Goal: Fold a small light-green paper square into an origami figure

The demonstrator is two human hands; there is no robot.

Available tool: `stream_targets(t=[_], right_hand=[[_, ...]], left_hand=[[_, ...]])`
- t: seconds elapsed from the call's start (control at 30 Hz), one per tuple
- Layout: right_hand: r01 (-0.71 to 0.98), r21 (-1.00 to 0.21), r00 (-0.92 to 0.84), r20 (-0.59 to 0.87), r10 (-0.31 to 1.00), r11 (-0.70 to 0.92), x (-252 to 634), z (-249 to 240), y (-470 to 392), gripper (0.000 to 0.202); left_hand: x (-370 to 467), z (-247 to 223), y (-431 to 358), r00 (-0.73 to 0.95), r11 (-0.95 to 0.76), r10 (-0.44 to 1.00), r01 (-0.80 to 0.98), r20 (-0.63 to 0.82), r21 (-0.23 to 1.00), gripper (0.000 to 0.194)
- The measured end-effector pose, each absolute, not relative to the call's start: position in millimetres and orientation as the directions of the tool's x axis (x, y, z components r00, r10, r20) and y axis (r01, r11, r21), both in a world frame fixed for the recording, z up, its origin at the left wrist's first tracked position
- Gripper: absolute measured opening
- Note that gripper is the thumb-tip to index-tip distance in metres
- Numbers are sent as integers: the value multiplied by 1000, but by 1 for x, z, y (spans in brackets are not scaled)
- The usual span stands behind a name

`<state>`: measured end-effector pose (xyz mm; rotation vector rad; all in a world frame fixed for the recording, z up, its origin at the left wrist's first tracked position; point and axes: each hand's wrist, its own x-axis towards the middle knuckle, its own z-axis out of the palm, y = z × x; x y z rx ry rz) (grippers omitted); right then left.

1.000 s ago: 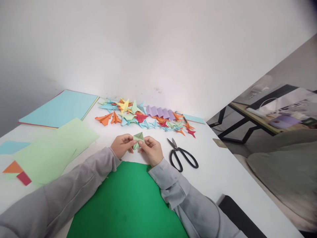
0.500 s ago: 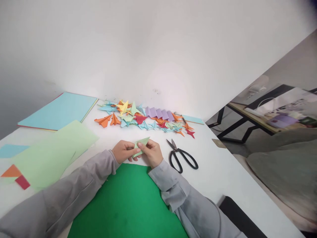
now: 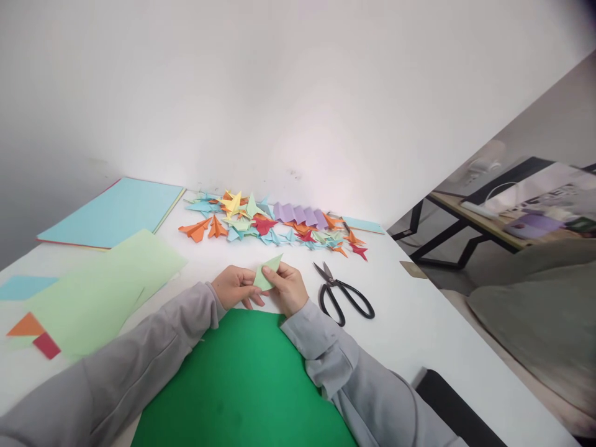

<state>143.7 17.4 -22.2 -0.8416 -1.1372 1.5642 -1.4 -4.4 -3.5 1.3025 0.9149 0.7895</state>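
A small piece of light green folded paper [image 3: 262, 283] is held between my hands, one pointed corner towards the upper right. My right hand [image 3: 292, 292] pinches it, thumb on top and fingers behind. At its left edge, my left hand [image 3: 231, 287] is closed on the paper with thumb and index finger, its other fingers partly showing below. Just to the right lie black-handled scissors [image 3: 344, 287], blades slightly apart. Below my hands is a green sheet [image 3: 242, 379] on the white table. Several folded paper figures [image 3: 233, 205] in many colours are gathered beyond my hands.
Light green sheets [image 3: 102, 285] lie at the left, with orange [image 3: 27, 325], red [image 3: 47, 346] and blue [image 3: 28, 287] paper pieces near them. A stack of coloured sheets [image 3: 116, 211] sits further back by the wall. A black object [image 3: 454, 406] rests at the right front.
The green paper has turned in my fingers and shows a flatter, broader face. My left fingers have shifted beneath its edge. The camera view has moved slightly.
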Motion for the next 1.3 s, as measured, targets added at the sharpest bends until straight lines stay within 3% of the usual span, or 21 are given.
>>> stream_targets(t=[0.67,0.93,1.3], right_hand=[[-278,-959,-263,16,965,-60,144,-20,15,25],[-246,-968,-354,51,934,-41,144,-17,13,26],[-220,-971,-315,-17,949,-91,144,-17,14,29]], left_hand=[[-3,-4,-8,521,40,852,39,-55,998,27],[-1,1,-10,433,67,898,39,-77,997,44],[0,0,-8,467,4,883,72,-38,997,30]])
